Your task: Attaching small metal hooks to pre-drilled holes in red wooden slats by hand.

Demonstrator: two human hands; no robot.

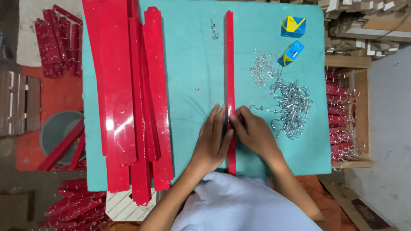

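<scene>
The narrow red strip lies lengthwise down the middle of the teal cloth, and it could twist or slide sideways if the two hands press unevenly, since nothing else pins it. The left hand rests flat with fingers spread against the strip's left edge, gripping nothing; the right hand curls its fingertips onto the strip, beside the pile of metal hooks, and whether it pinches a hook I cannot tell

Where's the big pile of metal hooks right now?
Head view: the pile of metal hooks lies on the teal cloth, right of the single red strip, just beyond the right hand.
</scene>
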